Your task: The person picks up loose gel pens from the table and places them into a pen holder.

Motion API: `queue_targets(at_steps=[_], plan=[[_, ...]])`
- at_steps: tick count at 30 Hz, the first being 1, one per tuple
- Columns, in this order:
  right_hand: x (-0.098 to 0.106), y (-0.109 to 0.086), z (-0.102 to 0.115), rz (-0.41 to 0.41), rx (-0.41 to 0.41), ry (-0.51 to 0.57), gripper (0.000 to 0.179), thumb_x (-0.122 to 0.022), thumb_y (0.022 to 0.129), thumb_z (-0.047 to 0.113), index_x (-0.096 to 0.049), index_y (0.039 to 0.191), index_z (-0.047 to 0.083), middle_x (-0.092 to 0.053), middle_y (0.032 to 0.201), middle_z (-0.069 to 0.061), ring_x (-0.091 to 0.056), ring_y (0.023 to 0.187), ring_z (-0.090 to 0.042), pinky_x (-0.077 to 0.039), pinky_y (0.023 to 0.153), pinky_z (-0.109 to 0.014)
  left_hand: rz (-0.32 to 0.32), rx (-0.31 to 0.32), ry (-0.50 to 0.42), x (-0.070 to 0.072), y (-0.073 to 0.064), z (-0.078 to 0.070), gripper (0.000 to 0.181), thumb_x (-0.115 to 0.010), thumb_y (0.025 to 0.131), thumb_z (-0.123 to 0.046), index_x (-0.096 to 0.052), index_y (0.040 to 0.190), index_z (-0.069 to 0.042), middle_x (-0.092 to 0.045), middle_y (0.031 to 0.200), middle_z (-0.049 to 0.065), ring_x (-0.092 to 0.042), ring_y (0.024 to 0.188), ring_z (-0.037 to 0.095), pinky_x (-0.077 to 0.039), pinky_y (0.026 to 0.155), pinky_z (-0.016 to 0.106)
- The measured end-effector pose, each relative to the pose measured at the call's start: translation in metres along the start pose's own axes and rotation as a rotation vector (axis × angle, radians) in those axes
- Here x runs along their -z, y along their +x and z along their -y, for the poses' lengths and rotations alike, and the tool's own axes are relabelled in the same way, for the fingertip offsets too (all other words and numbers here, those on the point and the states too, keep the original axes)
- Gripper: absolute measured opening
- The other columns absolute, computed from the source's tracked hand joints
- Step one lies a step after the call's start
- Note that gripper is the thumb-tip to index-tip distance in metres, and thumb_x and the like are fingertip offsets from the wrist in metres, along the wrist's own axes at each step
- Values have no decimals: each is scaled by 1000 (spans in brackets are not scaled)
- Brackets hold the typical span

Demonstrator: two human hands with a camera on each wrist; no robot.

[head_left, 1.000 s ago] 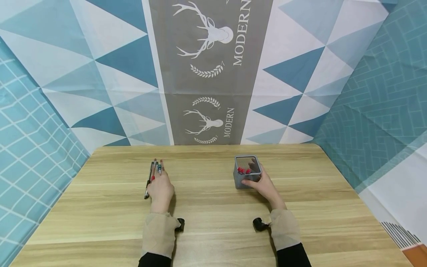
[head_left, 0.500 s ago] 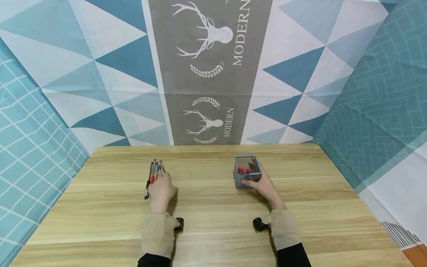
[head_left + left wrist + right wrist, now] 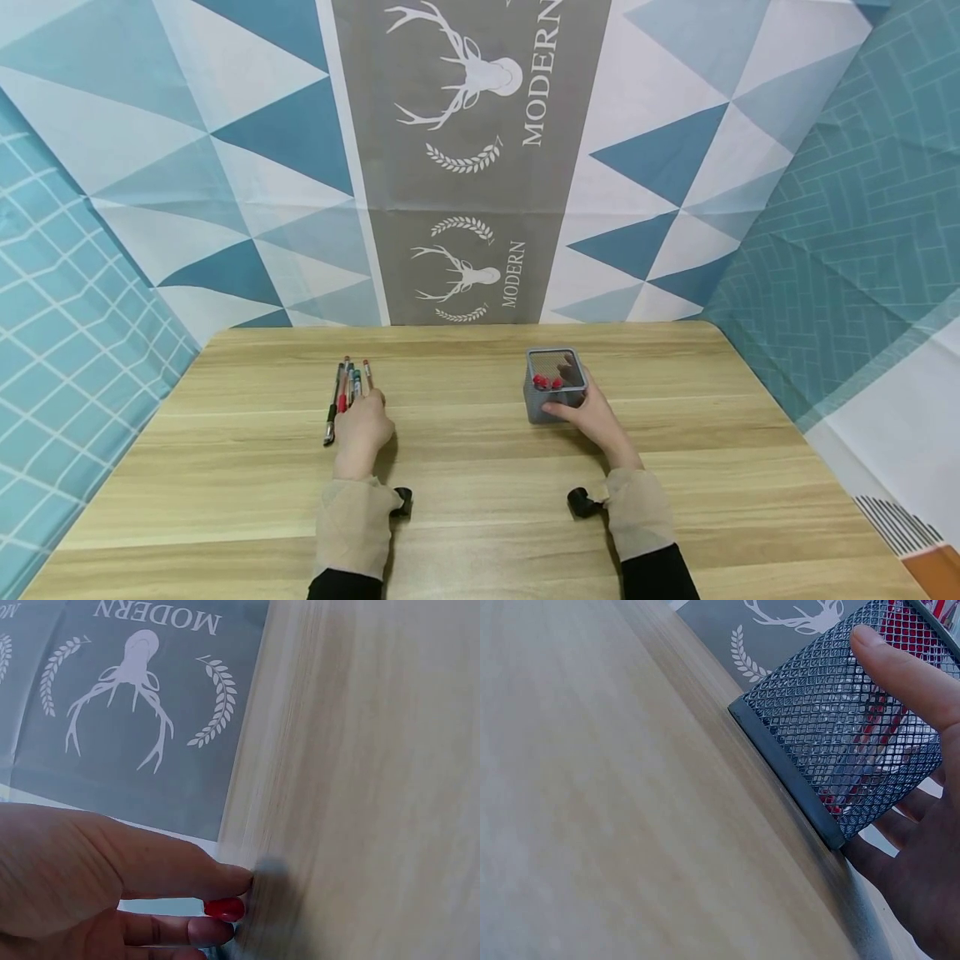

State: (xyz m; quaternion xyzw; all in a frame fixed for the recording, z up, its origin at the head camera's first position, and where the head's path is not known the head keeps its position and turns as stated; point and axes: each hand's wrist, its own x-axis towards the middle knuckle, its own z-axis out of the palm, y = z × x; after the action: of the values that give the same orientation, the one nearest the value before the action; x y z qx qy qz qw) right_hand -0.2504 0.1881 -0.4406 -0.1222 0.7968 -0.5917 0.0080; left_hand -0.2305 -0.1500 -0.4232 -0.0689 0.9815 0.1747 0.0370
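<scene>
At the left of the table, my left hand (image 3: 363, 427) pinches a red pen (image 3: 367, 371) between thumb and fingers. Its red end (image 3: 225, 908) shows under the thumb in the left wrist view, and the palm hides much of the rest. Beside it lie several more pens, among them a black one (image 3: 332, 412) and a red one (image 3: 342, 396). My right hand (image 3: 597, 418) grips a grey mesh pen holder (image 3: 817, 727) that stands upright, thumb on the near side and fingers behind. Inside it lean pens with red ends (image 3: 548, 383).
The wooden table (image 3: 480, 500) reaches back to a patterned wall covering (image 3: 465, 183) with deer heads and triangles. Tiled-pattern sheets (image 3: 60, 317) hang at both sides. A small black device (image 3: 402, 502) sits at each wrist.
My left hand has shifted slightly nearer me, and the pen in it has drawn apart to the right from the other pens. The right hand and pen holder stay put.
</scene>
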Motion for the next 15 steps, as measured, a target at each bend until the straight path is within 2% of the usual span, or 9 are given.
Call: queue_targets(at_steps=[6,9,15], plan=[[0,0,1,1,14,7,87,-73,75,7,-19,144,8,-31,142,-25,-27,132,-38,-20,106,-54,-12,1,1,0,0,0,33,-54,77,-7,-54,109,1,-59,102,22,-57,92,40,-40,80,57],[0,0,1,3,15,12,87,-72,75,6,-19,144,8,-30,142,-25,-26,133,-39,-20,106,-55,-20,9,-5,0,1,0,34,-53,78,-7,-53,110,2,-60,101,23,-58,88,39,-43,76,55],[0,0,1,-2,7,6,88,-73,75,7,-19,144,8,-31,141,-25,-27,133,-38,-20,106,-55,-71,43,-36,2,2,0,37,-50,78,-8,-53,114,2,-61,103,24,-60,84,40,-44,70,53]])
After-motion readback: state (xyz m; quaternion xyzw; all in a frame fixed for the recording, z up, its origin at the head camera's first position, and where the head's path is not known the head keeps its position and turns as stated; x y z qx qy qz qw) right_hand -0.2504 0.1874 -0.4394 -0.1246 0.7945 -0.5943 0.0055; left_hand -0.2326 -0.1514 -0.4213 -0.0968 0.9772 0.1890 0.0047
